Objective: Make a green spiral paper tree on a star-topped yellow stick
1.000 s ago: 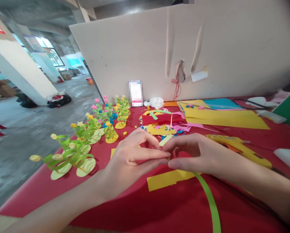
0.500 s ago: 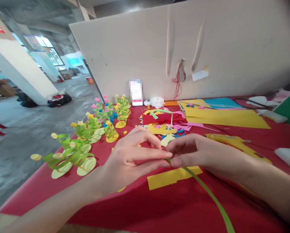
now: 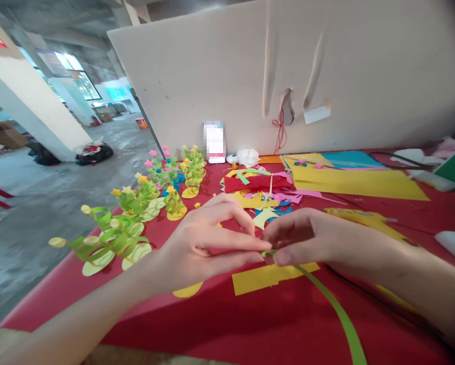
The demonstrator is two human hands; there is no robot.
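Note:
A long green paper strip runs between my hands, its tail curving down toward the front edge of the red-covered table. At its upper end, my left hand pinches it between thumb and fingertips. My right hand grips it with thumb and fingers right beside the left fingertips; its curled fingers are partly hidden. Beneath the hands lies a yellow paper piece, and a yellow paper disc shows partly under my left hand. Behind my right wrist rests a yellow glue gun.
Several green paper spirals with stars on round bases stand along the left. Paper scraps are heaped beyond the hands. A phone leans against the pale board. Yellow sheets lie at the back right.
The fingertips have shifted slightly on the strip, and a little more of its green end shows between them. The view has moved slightly; both hands keep hold.

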